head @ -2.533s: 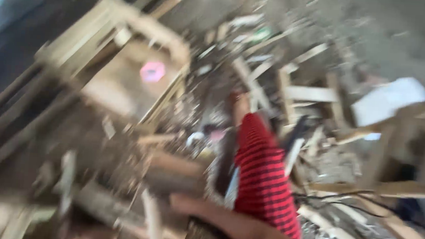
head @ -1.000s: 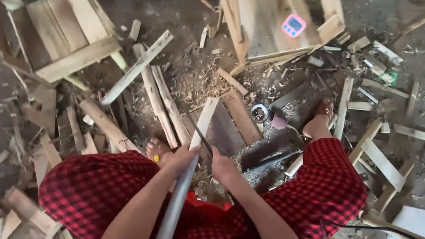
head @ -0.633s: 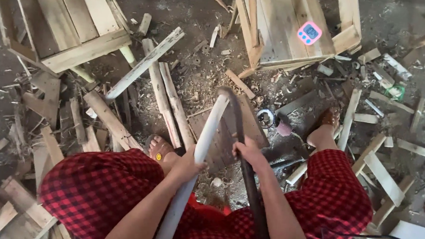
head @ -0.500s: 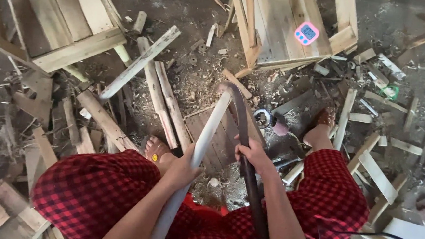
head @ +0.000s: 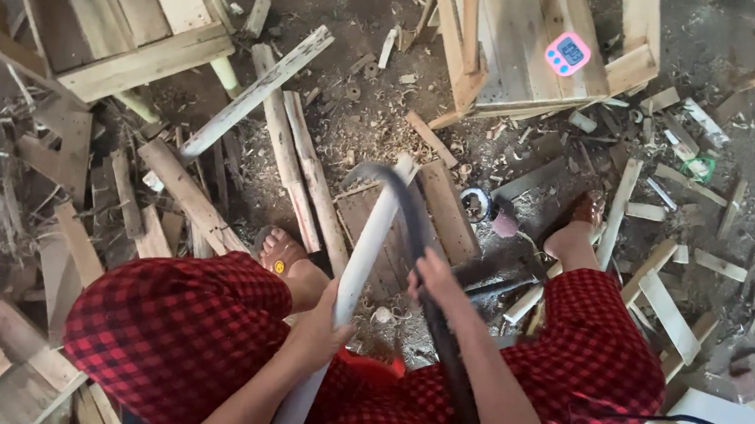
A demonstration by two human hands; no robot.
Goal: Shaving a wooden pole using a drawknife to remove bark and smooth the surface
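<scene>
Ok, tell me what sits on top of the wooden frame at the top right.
A small pink digital timer rests on the pale wooden frame. Whatever lies beneath the frame's boards is covered.

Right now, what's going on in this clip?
A person sitting on the ground in red checked trousers holds a pale wooden stick upright in the left hand. The right hand grips a dark curved blade whose tip meets the top of the stick. Wood offcuts, shavings and pallets lie all around, and a pink timer sits on a pallet ahead.
</scene>
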